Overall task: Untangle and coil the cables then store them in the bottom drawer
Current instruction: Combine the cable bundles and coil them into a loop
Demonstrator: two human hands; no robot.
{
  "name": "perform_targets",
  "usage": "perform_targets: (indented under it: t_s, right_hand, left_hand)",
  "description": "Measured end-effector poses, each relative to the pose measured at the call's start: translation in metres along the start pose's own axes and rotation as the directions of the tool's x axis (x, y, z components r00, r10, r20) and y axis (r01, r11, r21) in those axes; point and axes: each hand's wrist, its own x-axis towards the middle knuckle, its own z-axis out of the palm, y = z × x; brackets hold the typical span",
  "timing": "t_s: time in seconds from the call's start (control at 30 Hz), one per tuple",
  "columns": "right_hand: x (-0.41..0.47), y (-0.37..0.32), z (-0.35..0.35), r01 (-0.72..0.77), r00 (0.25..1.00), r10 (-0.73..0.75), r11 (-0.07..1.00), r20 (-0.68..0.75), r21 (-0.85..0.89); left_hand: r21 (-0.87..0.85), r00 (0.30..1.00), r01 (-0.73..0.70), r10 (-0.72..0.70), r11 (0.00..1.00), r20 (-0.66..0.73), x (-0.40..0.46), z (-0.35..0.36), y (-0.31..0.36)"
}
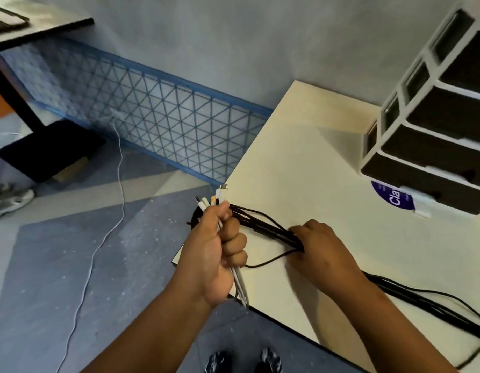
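Note:
My left hand (220, 246) grips a bundle of white cables (240, 286) at the table's left corner, their plug ends (214, 199) sticking up above my fist. Several black cables (265, 224) stretch from that fist across the tabletop to my right hand (318, 246), which curls its fingers round them. More black cable (427, 302) trails along the table behind my right forearm toward the right edge. The white drawer unit (432, 135) with dark drawers stands at the table's far right; its bottom drawer (427, 184) looks closed.
The cream table (300, 162) has its corner under my hands. A blue mesh panel (152, 114) leans on the wall. A thin white cable (98, 243) runs over the grey floor. A dark desk (31, 30) stands at the far left, shoes (10, 200) beside it.

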Motion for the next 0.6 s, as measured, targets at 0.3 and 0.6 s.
perform_targets:
  t_s: [0.3,0.6]
  right_hand:
    - [0.005,-0.006,-0.005,0.077,0.997,-0.077,0.995,0.010,-0.069]
    - [0.022,-0.002,-0.019,0.090,0.984,-0.093,0.996,0.150,0.029]
  left_hand:
    - [-0.014,0.994,-0.014,0.012,1.000,-0.104,0.006,-0.006,-0.010]
    - [0.005,0.979,0.062,-0.060,0.998,-0.194,0.007,-0.003,-0.028]
